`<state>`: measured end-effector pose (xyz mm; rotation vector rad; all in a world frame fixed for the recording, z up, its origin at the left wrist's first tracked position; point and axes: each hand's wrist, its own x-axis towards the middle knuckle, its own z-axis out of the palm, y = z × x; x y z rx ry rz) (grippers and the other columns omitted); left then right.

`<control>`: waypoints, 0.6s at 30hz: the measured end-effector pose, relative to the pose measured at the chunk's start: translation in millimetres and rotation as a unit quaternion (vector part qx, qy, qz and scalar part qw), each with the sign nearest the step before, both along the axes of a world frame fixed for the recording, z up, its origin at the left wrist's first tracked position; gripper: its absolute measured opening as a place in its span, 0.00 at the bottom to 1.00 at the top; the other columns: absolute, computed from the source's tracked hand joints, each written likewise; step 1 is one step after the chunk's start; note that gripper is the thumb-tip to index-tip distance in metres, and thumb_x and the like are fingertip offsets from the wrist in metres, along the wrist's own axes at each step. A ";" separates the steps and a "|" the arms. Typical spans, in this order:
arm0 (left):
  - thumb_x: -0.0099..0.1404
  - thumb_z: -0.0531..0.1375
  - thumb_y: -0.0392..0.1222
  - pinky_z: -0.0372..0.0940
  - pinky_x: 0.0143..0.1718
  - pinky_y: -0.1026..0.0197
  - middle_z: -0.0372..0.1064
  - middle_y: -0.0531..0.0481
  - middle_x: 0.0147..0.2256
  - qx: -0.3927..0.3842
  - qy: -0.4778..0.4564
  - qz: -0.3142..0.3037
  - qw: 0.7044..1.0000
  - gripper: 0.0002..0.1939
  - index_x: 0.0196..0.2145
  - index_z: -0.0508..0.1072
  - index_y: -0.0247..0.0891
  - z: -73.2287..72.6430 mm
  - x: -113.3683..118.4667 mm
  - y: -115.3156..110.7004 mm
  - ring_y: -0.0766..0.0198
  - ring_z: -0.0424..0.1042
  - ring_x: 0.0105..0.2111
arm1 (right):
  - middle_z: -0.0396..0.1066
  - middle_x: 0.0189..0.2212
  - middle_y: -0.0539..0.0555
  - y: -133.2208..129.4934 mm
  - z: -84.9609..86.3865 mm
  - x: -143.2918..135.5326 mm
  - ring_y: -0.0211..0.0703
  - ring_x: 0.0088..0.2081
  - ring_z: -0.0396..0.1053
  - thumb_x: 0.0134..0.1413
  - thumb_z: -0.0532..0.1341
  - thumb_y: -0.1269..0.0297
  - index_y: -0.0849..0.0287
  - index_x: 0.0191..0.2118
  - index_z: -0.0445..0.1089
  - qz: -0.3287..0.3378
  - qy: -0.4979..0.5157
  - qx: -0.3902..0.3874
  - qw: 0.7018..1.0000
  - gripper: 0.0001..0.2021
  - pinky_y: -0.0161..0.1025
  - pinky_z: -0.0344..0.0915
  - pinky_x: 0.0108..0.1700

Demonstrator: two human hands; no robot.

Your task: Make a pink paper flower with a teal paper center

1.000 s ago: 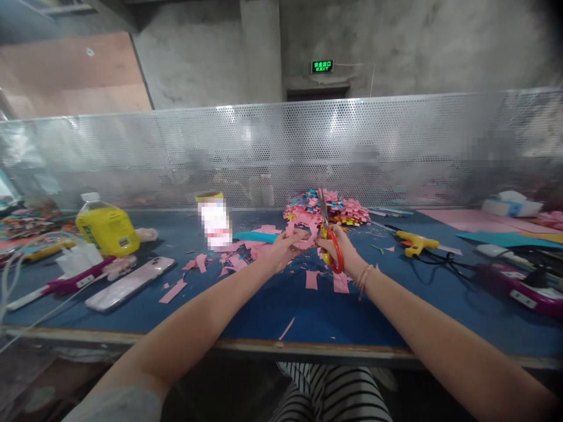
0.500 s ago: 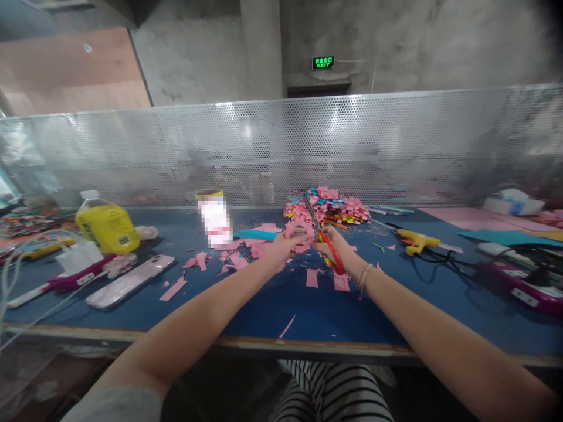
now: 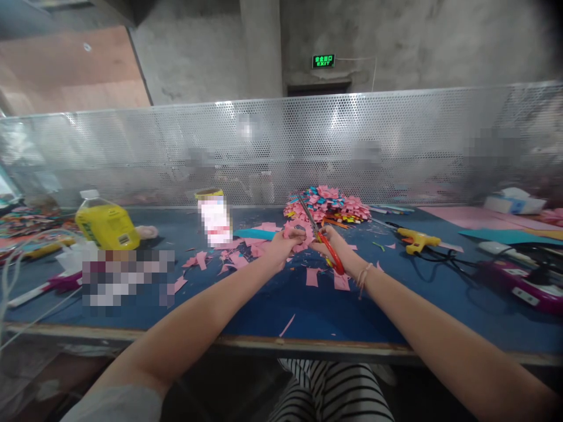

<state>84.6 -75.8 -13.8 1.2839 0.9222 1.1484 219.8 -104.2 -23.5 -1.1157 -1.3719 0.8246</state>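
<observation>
My left hand (image 3: 285, 246) is closed on a pink paper piece (image 3: 303, 236) with a cut, ragged edge. Beside it, my right hand (image 3: 336, 246) grips scissors (image 3: 329, 249) by their red and yellow handles. The blades point up and away, right against the pink piece. Behind both hands lies a heap of pink, blue and yellow paper pieces (image 3: 328, 202). Pink scraps (image 3: 237, 261) and a blue strip (image 3: 256, 234) are spread to the left of my hands, and two pink squares (image 3: 312, 277) lie just below them.
On the left stand a jug of yellow liquid (image 3: 108, 225) and a partly blurred canister (image 3: 214, 220). To the right are a yellow glue gun (image 3: 416, 239), a purple power strip (image 3: 523, 287) with cables, and pink sheets (image 3: 457, 217). A perforated metal screen (image 3: 176, 155) borders the back.
The scissors have shifted slightly, their tips now a little further left. Both hands stay in almost the same place, with the pink paper still in the left.
</observation>
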 end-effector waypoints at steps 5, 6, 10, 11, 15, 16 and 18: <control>0.43 0.63 0.37 0.51 0.18 0.69 0.71 0.47 0.27 0.021 -0.012 0.014 1.000 0.09 0.27 0.72 0.34 1.7 -3.9 4.3 0.69 0.66 0.24 | 0.57 0.13 0.41 9.1 -5.5 4.3 0.30 0.13 0.51 0.30 0.65 0.60 0.55 0.27 0.53 -0.047 0.004 -0.012 0.999 0.19 0.30 0.47 0.14; 0.43 0.63 0.37 0.51 0.18 0.69 0.71 0.46 0.28 0.020 -0.011 0.017 1.000 0.09 0.27 0.73 0.34 1.9 -4.4 5.0 0.68 0.67 0.24 | 0.56 0.13 0.41 10.0 -5.7 4.8 0.30 0.13 0.51 0.30 0.65 0.60 0.55 0.27 0.53 -0.055 0.003 -0.010 0.998 0.19 0.30 0.47 0.14; 0.44 0.63 0.36 0.52 0.19 0.69 0.71 0.47 0.28 0.018 -0.011 0.003 1.000 0.09 0.27 0.72 0.34 3.9 -4.1 2.5 0.69 0.66 0.24 | 0.55 0.14 0.40 9.9 -3.6 6.4 0.29 0.13 0.50 0.30 0.65 0.60 0.55 0.28 0.51 -0.059 0.014 0.001 0.998 0.20 0.29 0.47 0.14; 0.44 0.63 0.37 0.52 0.19 0.69 0.71 0.47 0.28 0.013 -0.004 -0.006 1.000 0.09 0.27 0.72 0.35 4.9 -3.4 0.4 0.69 0.66 0.24 | 0.56 0.15 0.40 9.0 -2.1 6.4 0.29 0.13 0.50 0.30 0.65 0.61 0.55 0.28 0.51 -0.056 0.022 0.004 0.998 0.21 0.29 0.47 0.14; 0.46 0.63 0.37 0.52 0.18 0.68 0.71 0.48 0.26 -0.014 0.002 -0.049 0.999 0.09 0.28 0.72 0.35 10.2 -0.7 -9.1 0.69 0.67 0.23 | 0.58 0.20 0.40 3.0 6.6 5.4 0.26 0.14 0.51 0.28 0.65 0.64 0.55 0.29 0.50 -0.065 0.066 0.006 0.996 0.22 0.28 0.48 0.14; 0.46 0.63 0.37 0.55 0.20 0.68 0.71 0.48 0.25 -0.010 -0.017 -0.061 0.998 0.09 0.28 0.72 0.35 11.2 -0.3 -10.9 0.68 0.67 0.24 | 0.58 0.20 0.40 1.6 8.7 5.1 0.26 0.13 0.50 0.28 0.65 0.64 0.55 0.29 0.50 -0.064 0.079 0.002 0.995 0.22 0.28 0.47 0.14; 0.45 0.64 0.39 0.60 0.26 0.65 0.71 0.47 0.25 0.010 -0.072 -0.086 0.994 0.10 0.28 0.72 0.33 12.2 -0.4 -12.9 0.66 0.68 0.27 | 0.57 0.19 0.39 -0.3 11.7 4.7 0.26 0.13 0.50 0.27 0.65 0.65 0.55 0.29 0.49 -0.056 0.105 -0.007 0.993 0.22 0.28 0.47 0.14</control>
